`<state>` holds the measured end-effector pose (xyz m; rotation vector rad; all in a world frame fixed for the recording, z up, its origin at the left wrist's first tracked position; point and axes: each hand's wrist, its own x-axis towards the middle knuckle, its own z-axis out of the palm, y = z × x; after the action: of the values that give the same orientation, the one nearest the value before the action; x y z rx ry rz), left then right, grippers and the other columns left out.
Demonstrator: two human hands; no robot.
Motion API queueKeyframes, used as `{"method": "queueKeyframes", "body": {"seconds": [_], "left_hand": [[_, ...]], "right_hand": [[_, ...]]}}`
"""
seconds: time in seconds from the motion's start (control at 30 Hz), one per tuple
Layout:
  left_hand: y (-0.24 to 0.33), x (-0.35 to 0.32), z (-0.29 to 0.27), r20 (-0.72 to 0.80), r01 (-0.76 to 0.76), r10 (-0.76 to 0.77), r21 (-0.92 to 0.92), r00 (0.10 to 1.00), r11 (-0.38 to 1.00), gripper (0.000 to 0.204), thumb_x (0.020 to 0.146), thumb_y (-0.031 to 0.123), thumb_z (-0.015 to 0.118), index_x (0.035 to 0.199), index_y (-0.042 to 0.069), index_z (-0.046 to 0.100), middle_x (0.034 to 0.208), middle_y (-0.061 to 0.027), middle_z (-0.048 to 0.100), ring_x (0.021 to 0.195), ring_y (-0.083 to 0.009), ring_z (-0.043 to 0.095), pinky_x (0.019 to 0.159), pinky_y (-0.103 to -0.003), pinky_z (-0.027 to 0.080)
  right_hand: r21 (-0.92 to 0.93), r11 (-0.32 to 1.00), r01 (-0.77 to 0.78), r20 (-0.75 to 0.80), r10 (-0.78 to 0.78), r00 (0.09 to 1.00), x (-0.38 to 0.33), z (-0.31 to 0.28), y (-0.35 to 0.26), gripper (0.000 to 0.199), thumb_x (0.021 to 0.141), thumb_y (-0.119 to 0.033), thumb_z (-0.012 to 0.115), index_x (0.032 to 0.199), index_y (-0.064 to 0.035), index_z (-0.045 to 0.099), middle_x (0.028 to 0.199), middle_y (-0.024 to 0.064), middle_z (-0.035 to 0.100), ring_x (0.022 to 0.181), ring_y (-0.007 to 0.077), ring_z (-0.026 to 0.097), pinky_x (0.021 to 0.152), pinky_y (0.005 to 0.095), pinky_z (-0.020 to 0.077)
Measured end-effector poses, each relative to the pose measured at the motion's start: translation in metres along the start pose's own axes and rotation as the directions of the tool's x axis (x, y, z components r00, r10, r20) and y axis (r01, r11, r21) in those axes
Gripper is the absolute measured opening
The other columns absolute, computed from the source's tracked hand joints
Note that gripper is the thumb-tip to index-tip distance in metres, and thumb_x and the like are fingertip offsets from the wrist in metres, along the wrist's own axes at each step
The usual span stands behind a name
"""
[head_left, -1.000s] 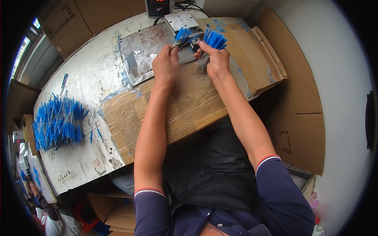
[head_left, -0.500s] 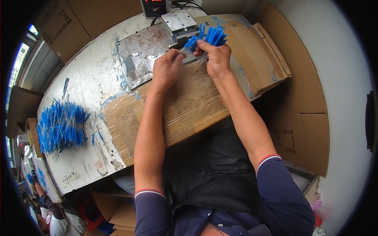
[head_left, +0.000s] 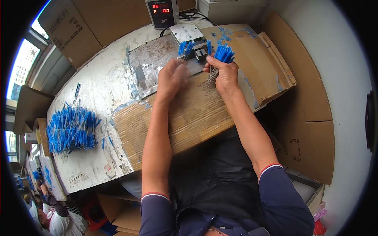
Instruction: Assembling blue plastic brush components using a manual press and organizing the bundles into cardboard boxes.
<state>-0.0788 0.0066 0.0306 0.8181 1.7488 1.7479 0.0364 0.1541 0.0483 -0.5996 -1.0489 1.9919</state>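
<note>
Both hands work over the far middle of the bench (head_left: 98, 80), side by side and apart. From where I stand, the person's left hand (head_left: 172, 78), slightly blurred, pinches a few blue-tipped sticks (head_left: 186, 48), tips pointing away. The right hand (head_left: 225, 76) is closed around a thick bunch (head_left: 223, 54), blue ends up, pale stems hanging below the fist; one stick (head_left: 209, 47) stands apart on its left side. Just beyond the hands sits a metal block (head_left: 187, 33), at the right end of a scuffed metal plate (head_left: 151, 59). Farther back is a display box (head_left: 162, 15) with red lit digits. Brown cardboard (head_left: 177, 122) covers the near edge beneath the forearms. Well to the left lies a big blue pile (head_left: 74, 129) of such sticks, a pen (head_left: 77, 93) just beyond it. A co-worker (head_left: 57, 218) is at the lower left.
</note>
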Motion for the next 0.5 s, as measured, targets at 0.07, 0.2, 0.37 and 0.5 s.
{"method": "queueKeyframes", "body": {"seconds": [0.07, 0.2, 0.37, 0.5], "left_hand": [[0.004, -0.001, -0.001, 0.009, 0.002, -0.002, -0.067, 1.0, 0.998, 0.019, 0.107, 0.014, 0.054, 0.118, 0.001, 0.059, 0.088, -0.0058, 0.07, 0.064, -0.0086, 0.062, 0.057, -0.022, 0.049], [0.006, -0.002, -0.004, 0.034, 0.019, -0.012, -0.236, 0.999, 0.971, 0.02, 0.106, 0.014, 0.055, 0.121, 0.001, 0.057, 0.09, -0.0081, 0.07, 0.068, -0.0112, 0.066, 0.06, -0.024, 0.053], [0.002, 0.002, -0.009, 0.037, 0.02, -0.009, -0.312, 0.999, 0.95, 0.019, 0.105, 0.012, 0.055, 0.12, 0.0, 0.058, 0.097, -0.0086, 0.069, 0.072, -0.0122, 0.064, 0.064, -0.025, 0.052], [0.001, 0.003, -0.01, 0.01, 0.031, -0.029, -0.353, 1.0, 0.935, 0.019, 0.104, 0.013, 0.056, 0.118, 0.0, 0.059, 0.096, -0.005, 0.064, 0.07, -0.0106, 0.058, 0.063, -0.025, 0.047]], "right_hand": [[-0.002, 0.998, -0.067, 0.001, 0.067, 0.998, -0.004, -0.002, 0.003, 0.018, 0.079, -0.001, 0.078, 0.091, 0.0, 0.066, 0.077, 0.008, 0.068, 0.061, 0.0187, 0.067, 0.055, 0.0321, 0.0588], [0.009, 0.993, -0.115, 0.038, 0.115, 0.993, -0.005, -0.009, 0.014, 0.012, 0.08, -0.002, 0.075, 0.088, -0.0006, 0.067, 0.077, 0.0072, 0.067, 0.06, 0.0179, 0.066, 0.054, 0.0317, 0.0579], [0.016, 0.999, -0.047, 0.159, 0.044, 0.986, -0.004, -0.007, 0.023, 0.009, 0.081, -0.003, 0.073, 0.089, 0.0006, 0.069, 0.075, 0.0085, 0.067, 0.063, 0.0173, 0.066, 0.056, 0.032, 0.0567], [-0.024, 0.999, -0.033, 0.202, 0.037, 0.979, -0.004, 0.005, 0.018, 0.007, 0.081, -0.003, 0.073, 0.086, -0.0004, 0.069, 0.074, 0.0078, 0.067, 0.061, 0.0161, 0.065, 0.053, 0.0309, 0.0548]]}}
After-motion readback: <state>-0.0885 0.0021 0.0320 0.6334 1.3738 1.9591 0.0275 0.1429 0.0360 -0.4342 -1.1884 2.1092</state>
